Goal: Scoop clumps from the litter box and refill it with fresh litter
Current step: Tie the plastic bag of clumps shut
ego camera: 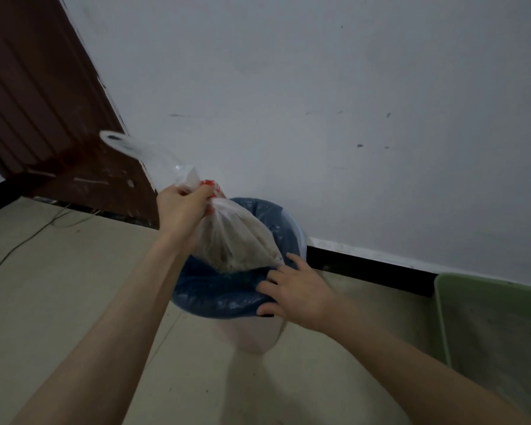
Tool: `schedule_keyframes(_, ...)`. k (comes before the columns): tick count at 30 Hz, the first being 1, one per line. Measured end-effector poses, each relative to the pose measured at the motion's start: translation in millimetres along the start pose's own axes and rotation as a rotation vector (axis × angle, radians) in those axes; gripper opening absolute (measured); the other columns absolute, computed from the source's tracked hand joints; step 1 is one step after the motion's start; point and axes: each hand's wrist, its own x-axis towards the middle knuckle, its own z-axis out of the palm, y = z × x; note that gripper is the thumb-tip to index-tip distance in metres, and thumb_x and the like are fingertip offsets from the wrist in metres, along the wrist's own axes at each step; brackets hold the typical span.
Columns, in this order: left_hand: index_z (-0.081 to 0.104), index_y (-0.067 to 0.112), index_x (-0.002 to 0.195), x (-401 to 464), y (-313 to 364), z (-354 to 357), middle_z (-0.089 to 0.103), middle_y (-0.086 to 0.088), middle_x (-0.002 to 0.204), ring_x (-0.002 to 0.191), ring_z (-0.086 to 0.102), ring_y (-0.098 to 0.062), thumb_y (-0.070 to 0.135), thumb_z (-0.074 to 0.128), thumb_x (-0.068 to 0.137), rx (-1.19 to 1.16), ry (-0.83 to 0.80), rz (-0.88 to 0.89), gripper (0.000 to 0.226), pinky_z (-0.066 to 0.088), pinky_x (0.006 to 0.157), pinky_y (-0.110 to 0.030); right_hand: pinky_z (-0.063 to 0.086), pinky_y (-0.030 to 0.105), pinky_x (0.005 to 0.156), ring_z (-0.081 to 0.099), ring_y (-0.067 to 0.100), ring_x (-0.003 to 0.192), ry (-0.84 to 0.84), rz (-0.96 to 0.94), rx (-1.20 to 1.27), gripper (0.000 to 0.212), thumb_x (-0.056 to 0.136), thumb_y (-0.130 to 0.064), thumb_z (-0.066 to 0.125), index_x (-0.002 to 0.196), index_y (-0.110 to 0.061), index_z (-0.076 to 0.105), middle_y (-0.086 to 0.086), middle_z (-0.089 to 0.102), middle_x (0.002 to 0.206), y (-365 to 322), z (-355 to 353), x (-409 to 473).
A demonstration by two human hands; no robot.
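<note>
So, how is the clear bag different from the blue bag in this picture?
The clear bag hangs in the air, gripped at its neck by the left hand; the blue bag lines the bin. The clear bag is see-through and filled; the blue bag is opaque, its mouth open, the right hand on its rim. Both are thin plastic.

left hand fisted, raised; right hand splayed, palm down

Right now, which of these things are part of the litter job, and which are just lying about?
Part of the job:
left hand
clear plastic bag
right hand
blue-lined bin
green litter box

Just lying about:
brown door
cable on the floor
</note>
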Motion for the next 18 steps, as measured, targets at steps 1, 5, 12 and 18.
schedule_keyframes(1,0.058,0.009,0.066,0,-3,3,0.057,-0.004,0.063,0.059,0.057,-0.013,0.009,0.066,0.08,-0.044,0.012,-0.014,0.017,0.048,0.056,-0.024,0.036,0.049,0.104,0.064,0.017,0.092,0.079,0.009,-0.03,0.048,0.086,-0.053,0.031,0.1,-0.027,0.068,-0.004,0.068,0.09,2,5,-1)
schedule_keyframes(5,0.059,0.003,0.07,0,-13,20,0.062,-0.005,0.064,0.056,0.059,-0.008,-0.005,0.065,0.078,-0.254,-0.006,-0.091,0.013,0.054,0.053,-0.019,0.052,0.042,0.086,0.064,0.008,0.066,0.233,0.041,-0.061,0.047,0.078,-0.056,0.03,0.078,-0.032,0.07,-0.013,0.062,0.067,11,13,-12)
schedule_keyframes(12,0.06,-0.003,0.098,8,-84,20,0.065,-0.016,0.091,0.076,0.066,-0.025,0.007,0.071,0.075,0.151,-0.04,-0.321,0.027,0.058,0.058,-0.031,0.049,0.037,0.09,0.065,0.014,0.086,0.311,0.14,-0.03,0.06,0.079,-0.069,0.033,0.091,-0.021,0.068,-0.006,0.065,0.084,32,24,-28)
schedule_keyframes(18,0.057,0.004,0.067,14,-84,25,0.065,-0.016,0.079,0.064,0.063,-0.018,0.001,0.062,0.081,0.365,-0.145,-0.216,0.016,0.057,0.065,-0.033,0.046,0.043,0.097,0.063,0.017,0.101,0.286,0.14,-0.02,0.059,0.081,-0.067,0.035,0.098,-0.022,0.068,-0.004,0.067,0.095,33,26,-30)
